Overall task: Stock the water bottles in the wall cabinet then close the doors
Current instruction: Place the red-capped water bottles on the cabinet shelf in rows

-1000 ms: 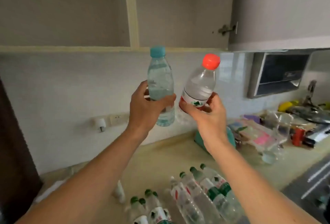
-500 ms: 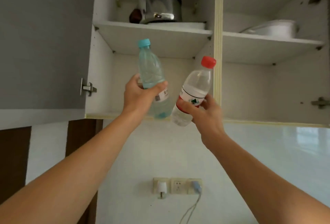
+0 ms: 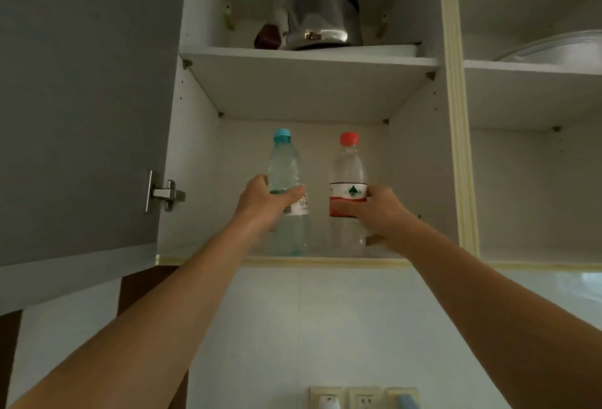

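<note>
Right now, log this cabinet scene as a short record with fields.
left hand: grips the blue-capped bottle at mid-body
right hand: grips the red-capped bottle at its label
bottles: both upright, side by side, apart, in the lower left compartment; whether they rest on the cabinet floor is unclear
upper shelf: a steel kettle stands on it
left door: open

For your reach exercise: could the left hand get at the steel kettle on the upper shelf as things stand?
Probably not right away: the left hand grips the blue-capped bottle. The path up to the kettle looks open, with the door swung aside.
</note>
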### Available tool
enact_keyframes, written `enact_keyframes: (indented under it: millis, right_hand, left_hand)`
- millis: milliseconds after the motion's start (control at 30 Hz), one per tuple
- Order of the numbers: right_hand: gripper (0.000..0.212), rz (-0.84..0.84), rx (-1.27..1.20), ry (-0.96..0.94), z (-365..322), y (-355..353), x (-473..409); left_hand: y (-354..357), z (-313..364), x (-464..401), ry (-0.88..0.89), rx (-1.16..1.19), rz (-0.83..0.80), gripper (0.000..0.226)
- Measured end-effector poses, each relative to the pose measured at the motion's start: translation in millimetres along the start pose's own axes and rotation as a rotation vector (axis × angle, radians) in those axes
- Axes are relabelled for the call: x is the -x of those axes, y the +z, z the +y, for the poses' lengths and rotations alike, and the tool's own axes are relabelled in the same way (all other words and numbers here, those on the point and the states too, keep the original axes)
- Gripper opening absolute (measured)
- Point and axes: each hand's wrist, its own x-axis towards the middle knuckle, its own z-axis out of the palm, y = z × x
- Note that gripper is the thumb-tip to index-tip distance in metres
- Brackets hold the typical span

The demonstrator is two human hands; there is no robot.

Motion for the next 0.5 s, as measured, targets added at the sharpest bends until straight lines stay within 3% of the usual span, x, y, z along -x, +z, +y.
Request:
enact_keyframes:
  millis: [200,500]
  right_hand:
    - [0.019,-0.167,0.097,0.051,2,14,-29]
    - [0.030,-0.185,0.125,0.086,9,35,-51]
  left_hand:
    - [12,-18,-38,-0.005,-0.084,-0.145,0.056]
    - [25,-32,-63,-0.003,-0.091,-0.182,0.037]
